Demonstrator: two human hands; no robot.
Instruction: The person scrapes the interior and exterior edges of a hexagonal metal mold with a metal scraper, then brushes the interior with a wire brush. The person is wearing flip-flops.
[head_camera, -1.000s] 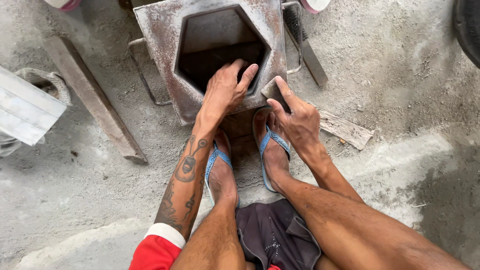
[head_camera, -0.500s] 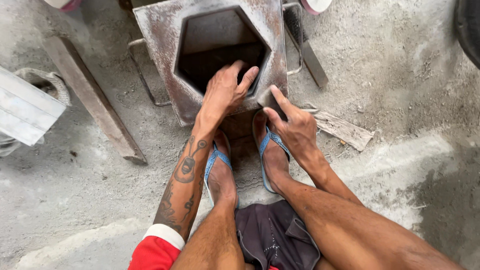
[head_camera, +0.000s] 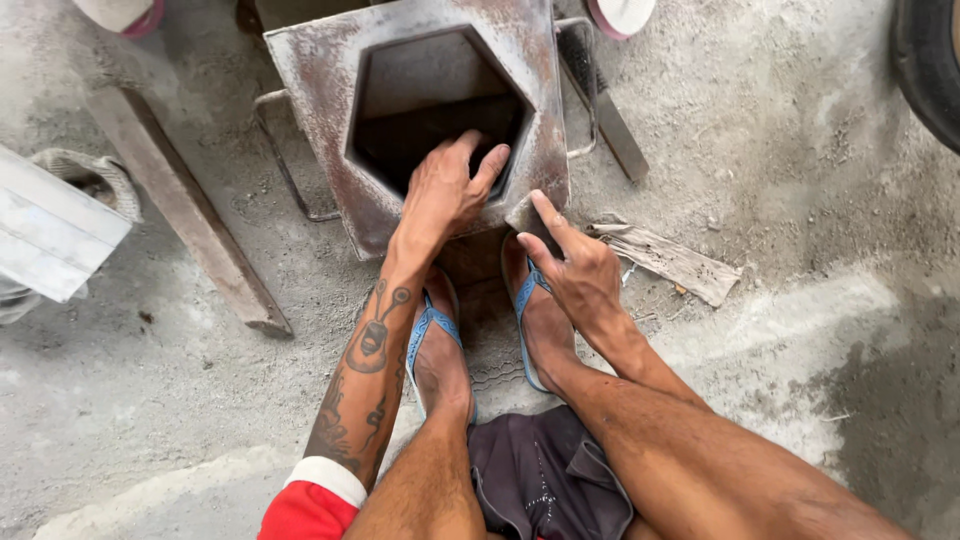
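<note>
**A:** Head cam looking straight down at us squatting over the metal mould (head_camera: 320, 100), the rusty plate with the hexagon hole. Our left hand (head_camera: 445, 195) is draped over the near edge of that hole, fingers loose and curling down inside, not clamped on anything. Our right hand (head_camera: 570, 265) sits just right of it at the plate's corner, thumb and fingers pinching the grey corner piece (head_camera: 522, 215).

**B:** Yeah, and both our feet in blue flip-flops (head_camera: 425, 330) are tucked right under the wrists, touching the plate's near edge. That's what bugs us. If the mould tips or slides toward the grip, toes and knuckles get it first, and the steel edge under the left fingers looks sharp and gritty.

**A:** Also the splintered wood scrap (head_camera: 670, 260) just past the right hand and the wooden bar (head_camera: 185, 205) off beyond the left arm. Sandy concrete floor (head_camera: 800, 150), so a slip seems easy. Can't tell what's inside the hole, too dark.
</note>
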